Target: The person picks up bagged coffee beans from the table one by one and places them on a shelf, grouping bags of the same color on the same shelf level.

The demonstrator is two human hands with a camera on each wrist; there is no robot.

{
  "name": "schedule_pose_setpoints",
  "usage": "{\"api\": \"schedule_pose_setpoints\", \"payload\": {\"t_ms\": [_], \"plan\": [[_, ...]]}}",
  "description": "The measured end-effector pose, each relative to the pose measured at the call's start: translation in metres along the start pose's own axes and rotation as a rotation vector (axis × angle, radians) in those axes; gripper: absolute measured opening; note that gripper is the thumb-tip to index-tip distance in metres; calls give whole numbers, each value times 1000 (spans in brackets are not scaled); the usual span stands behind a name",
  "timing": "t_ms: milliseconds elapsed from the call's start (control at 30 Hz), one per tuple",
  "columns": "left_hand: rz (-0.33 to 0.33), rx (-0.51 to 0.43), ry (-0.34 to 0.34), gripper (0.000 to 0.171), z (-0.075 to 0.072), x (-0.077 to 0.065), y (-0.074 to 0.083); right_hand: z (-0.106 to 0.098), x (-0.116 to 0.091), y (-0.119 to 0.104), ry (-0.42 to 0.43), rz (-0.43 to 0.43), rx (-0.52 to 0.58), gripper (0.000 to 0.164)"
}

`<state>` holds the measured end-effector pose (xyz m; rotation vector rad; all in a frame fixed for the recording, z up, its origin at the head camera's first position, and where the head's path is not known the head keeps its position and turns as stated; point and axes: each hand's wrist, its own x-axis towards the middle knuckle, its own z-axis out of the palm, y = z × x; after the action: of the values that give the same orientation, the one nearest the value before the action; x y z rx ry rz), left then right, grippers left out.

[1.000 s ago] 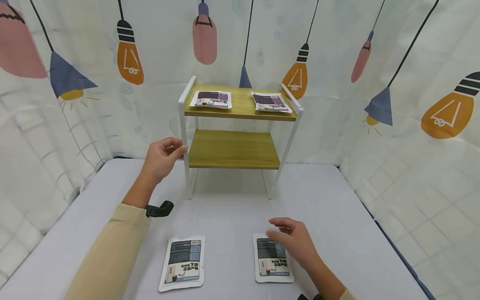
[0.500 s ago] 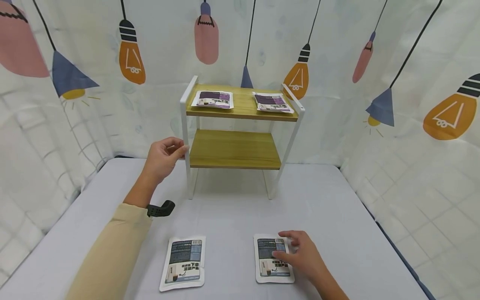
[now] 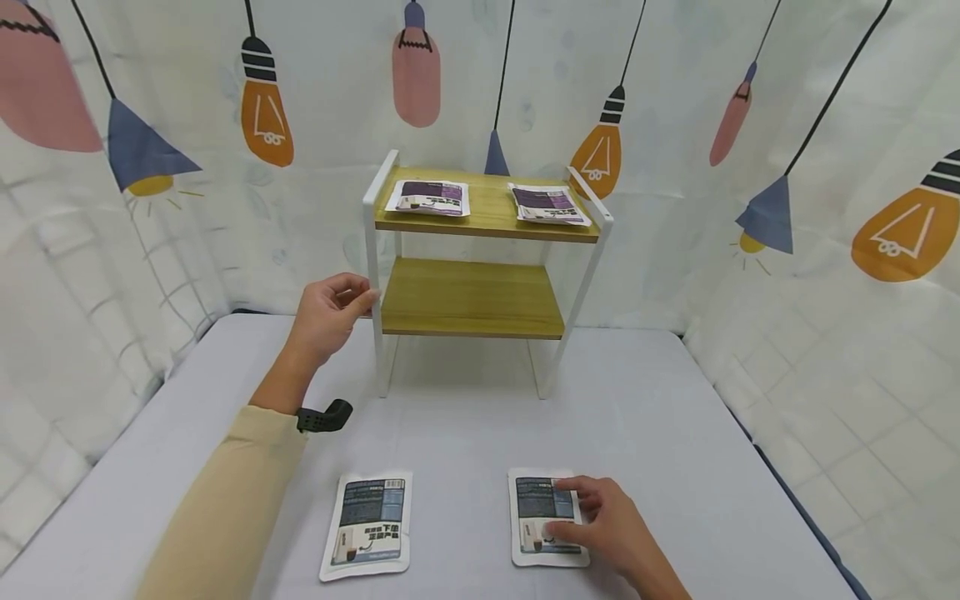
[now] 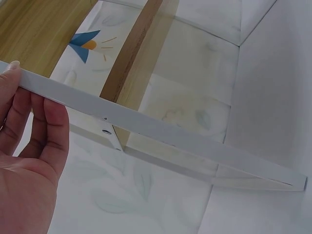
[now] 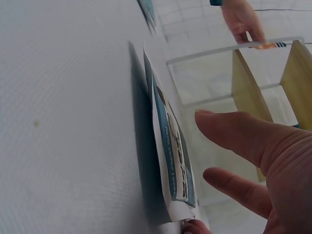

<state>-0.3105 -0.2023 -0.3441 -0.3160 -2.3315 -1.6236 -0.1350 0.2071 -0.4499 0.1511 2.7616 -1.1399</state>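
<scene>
My left hand (image 3: 326, 312) pinches the left front leg of a two-tier shelf (image 3: 472, 300) with white frame and wooden boards. In the left wrist view the thumb lies on the white leg (image 4: 146, 124), with curled fingers behind it. My right hand (image 3: 611, 521) hovers over the right-hand white pouch (image 3: 530, 508), thumb and forefinger spread apart. The right wrist view shows a gap between thumb and pouch (image 5: 168, 141), while a lower fingertip (image 5: 195, 226) is at the pouch's edge. Another white pouch (image 3: 367, 525) lies flat on the table to the left.
On the top board lie a left purple-and-white pouch (image 3: 430, 198) and a right one (image 3: 550, 205). The lower board (image 3: 472, 300) is bare wood. A white cloth covers the table (image 3: 457, 442). Patterned curtains (image 3: 315, 208) enclose the back and sides.
My right hand has come down and slightly right, from the top of the right pouch to its right side, with thumb and forefinger spreading. The left hand keeps its hold on the shelf leg.
</scene>
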Motion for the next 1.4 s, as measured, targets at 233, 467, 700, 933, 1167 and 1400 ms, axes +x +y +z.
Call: {"api": "schedule_pose_setpoints", "payload": {"t_ms": [233, 467, 700, 933, 1167, 1400], "plan": [[-11, 9, -1, 38, -1, 0, 1, 2, -1, -2, 6, -23, -11, 57], [-11, 15, -5, 39, -1, 0, 1, 9, 2, -2, 13, -43, -37, 55], [-15, 12, 2, 39, 0, -1, 0, 11, 0, -2, -6, -46, 10, 56], [1, 3, -5, 39, 0, 0, 0, 8, 0, -2, -32, -71, 30, 57], [7, 0, -4, 38, 0, 0, 1, 11, 2, -1, -30, -71, 41, 55], [-6, -3, -8, 39, -1, 0, 2, 12, 3, 3, -35, -93, 75, 52]]}}
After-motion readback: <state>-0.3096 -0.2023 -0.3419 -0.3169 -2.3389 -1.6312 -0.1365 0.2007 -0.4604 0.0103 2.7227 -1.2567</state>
